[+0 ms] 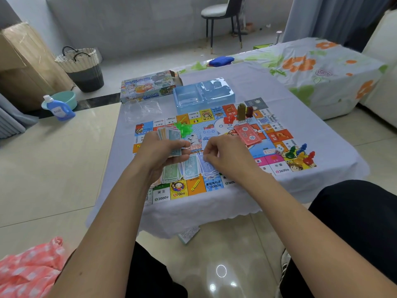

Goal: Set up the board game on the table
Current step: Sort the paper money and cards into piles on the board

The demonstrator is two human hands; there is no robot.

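"2000" and "700" on board (194, 191) squares.

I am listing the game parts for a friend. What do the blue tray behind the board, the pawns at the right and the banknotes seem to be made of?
Blue tray: thin clear plastic, glossy; the cloth shows through and it catches glare.
Pawns: probably moulded plastic, solid shiny colours.
Banknotes: likely printed paper, thin, matt, fanned in flat piles.

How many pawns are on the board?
4, clustered near the board's right corner beside the die: blue pawn, green pawn, yellow pawn, red pawn. Hands and banknotes may hide others.
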